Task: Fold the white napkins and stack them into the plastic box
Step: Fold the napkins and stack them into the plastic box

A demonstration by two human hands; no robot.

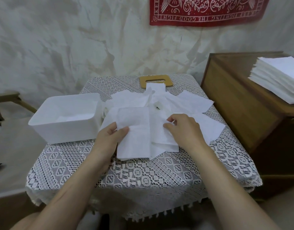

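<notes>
A folded napkin lies near the front of the surface, which is covered in white lace. It sits between the two hands, on top of a spread of loose napkins that fans out toward the far edge.

The left grip holds the napkin at its left edge. The thumb lies flat on top and the fingers are tucked out of sight beneath, so the sheet is pinched between them.

The right grip is curled. Its thumb and forefinger nip a rumpled sheet just right of the napkin's long edge, and its other fingers are bent in over the paper. Whether that sheet is part of the same napkin cannot be told.

The box stands on the surface just left of the left grip. It is open-topped and touches the edge of the loose napkins. Something pale lies at its bottom, too faint to make out.

At the far edge lies a wooden lid with a slot, its near side covered by a napkin.

To the right is a wooden cabinet with a neat stack of flat napkins on top, well apart from both hands.

A red cloth hangs on the wall behind.
</notes>
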